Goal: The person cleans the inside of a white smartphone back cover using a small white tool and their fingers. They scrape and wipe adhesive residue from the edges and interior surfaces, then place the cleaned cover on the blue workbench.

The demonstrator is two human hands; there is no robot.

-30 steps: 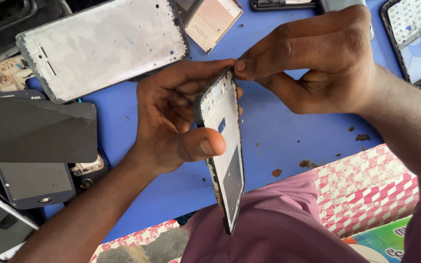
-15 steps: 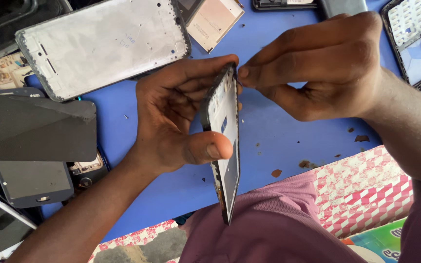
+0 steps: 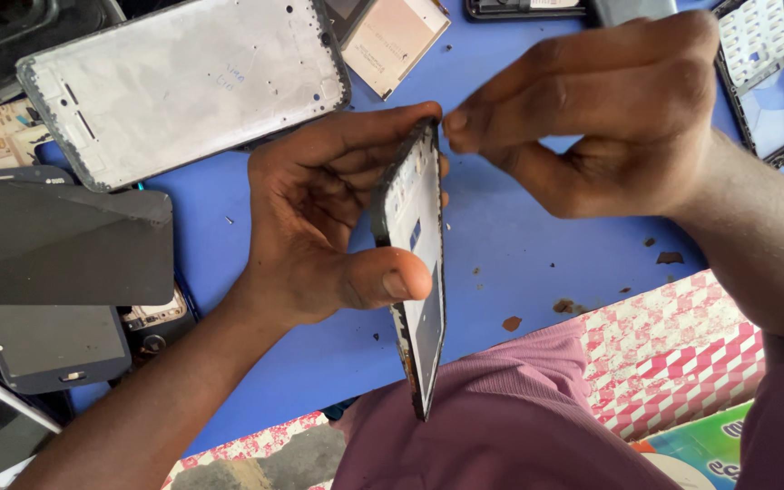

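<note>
A thin dark-edged phone frame with a pale inner face (image 3: 417, 272) stands on edge above the blue tabletop (image 3: 537, 263), its long side running from the fingertips down toward the person's lap. The left hand (image 3: 328, 222) grips it from the side: the thumb presses across the pale face near the middle, while the curled fingers support the back and the forefinger reaches up to the top corner. The right hand (image 3: 610, 118) has its fingertips pressed together in a pinch right at that top corner of the frame (whether something tiny sits between them cannot be told).

Beyond the hands, a large silvery-grey phone back plate with a black rim (image 3: 183, 86) lies flat on the table, and just beside it a smaller beige rectangular panel (image 3: 392, 41). A flat black screen panel (image 3: 56, 240) rests at the left, with a grey-faced phone display (image 3: 52, 340) below it. At the far right corner lies an open black phone frame with a white patterned insert (image 3: 769, 77). A pink-and-white checked cloth (image 3: 682, 363) covers the near table edge.
</note>
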